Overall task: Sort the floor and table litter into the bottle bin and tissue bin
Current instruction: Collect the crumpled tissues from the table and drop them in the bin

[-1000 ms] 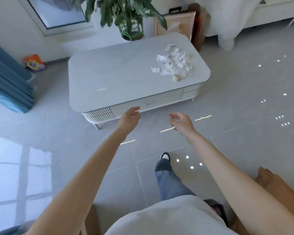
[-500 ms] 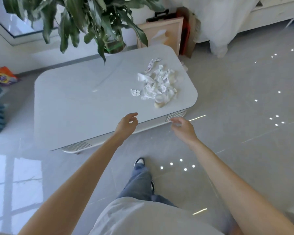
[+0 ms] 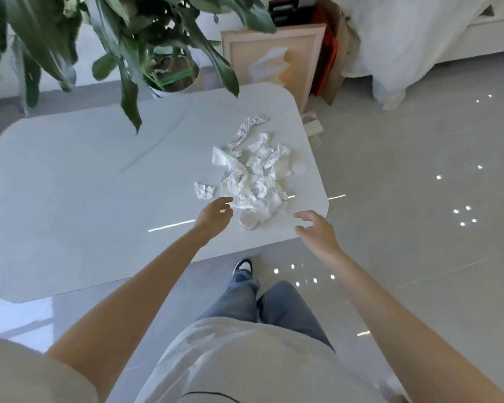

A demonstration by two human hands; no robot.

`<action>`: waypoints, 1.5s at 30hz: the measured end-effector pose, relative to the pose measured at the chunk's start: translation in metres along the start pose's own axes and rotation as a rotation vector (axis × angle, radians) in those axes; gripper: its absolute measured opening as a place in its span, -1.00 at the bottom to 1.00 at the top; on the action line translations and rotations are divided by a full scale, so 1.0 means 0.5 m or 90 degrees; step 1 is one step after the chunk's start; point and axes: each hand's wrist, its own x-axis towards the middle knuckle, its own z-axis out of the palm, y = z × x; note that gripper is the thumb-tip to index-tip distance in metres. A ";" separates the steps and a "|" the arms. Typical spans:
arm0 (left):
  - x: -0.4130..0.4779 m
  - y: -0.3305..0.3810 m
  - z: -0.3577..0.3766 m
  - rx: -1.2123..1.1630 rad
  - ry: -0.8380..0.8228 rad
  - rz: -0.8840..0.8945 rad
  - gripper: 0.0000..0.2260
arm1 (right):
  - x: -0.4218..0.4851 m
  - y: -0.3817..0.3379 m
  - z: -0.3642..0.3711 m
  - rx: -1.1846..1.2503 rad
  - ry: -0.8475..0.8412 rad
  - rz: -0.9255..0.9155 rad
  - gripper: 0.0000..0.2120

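A heap of crumpled white tissues and paper scraps [image 3: 255, 170] lies on the right end of a white low table [image 3: 85, 199]. A small round white cup or lid [image 3: 248, 220] sits at the heap's near edge, and one loose wad [image 3: 204, 190] lies just left of it. My left hand [image 3: 214, 218] hovers over the table right beside the near edge of the heap, fingers apart, holding nothing. My right hand [image 3: 317, 234] is open over the table's near right corner, also holding nothing. No bin is in view.
A large potted plant [image 3: 169, 71] stands at the table's far edge, its leaves hanging over the tabletop. Framed boards [image 3: 277, 59] lean against the wall behind the table, with a white draped cloth [image 3: 405, 45] to the right. Glossy tiled floor surrounds the table.
I have walked up to the table, so it and the tissue heap are much closer. Both hands have moved forward from in front of the table to over its near right edge.
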 end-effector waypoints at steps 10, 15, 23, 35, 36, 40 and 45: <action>0.147 0.060 0.063 -0.103 0.158 -0.132 -0.66 | 0.261 -0.024 -0.067 -0.121 -0.197 -0.046 -0.63; 0.182 0.054 0.121 -0.172 0.237 -0.206 -0.64 | 0.358 0.000 -0.076 -0.243 -0.275 -0.124 -0.50; 0.295 -0.014 0.190 -0.203 0.312 -0.159 -0.61 | 0.484 0.049 0.026 -0.341 -0.339 -0.236 -0.35; 0.533 -0.150 0.233 0.188 0.141 -0.096 -0.23 | 0.639 0.153 0.203 -0.510 -0.340 -0.338 -0.20; 0.545 -0.154 0.234 0.228 0.107 -0.100 -0.17 | 0.643 0.162 0.207 -0.527 -0.333 -0.351 -0.22; 0.575 -0.170 0.243 0.369 0.046 -0.099 -0.04 | 0.663 0.197 0.207 -0.525 -0.264 -0.444 -0.47; 0.588 -0.177 0.248 0.355 0.141 -0.039 -0.24 | 0.692 0.203 0.194 -0.451 -0.209 -0.464 -0.70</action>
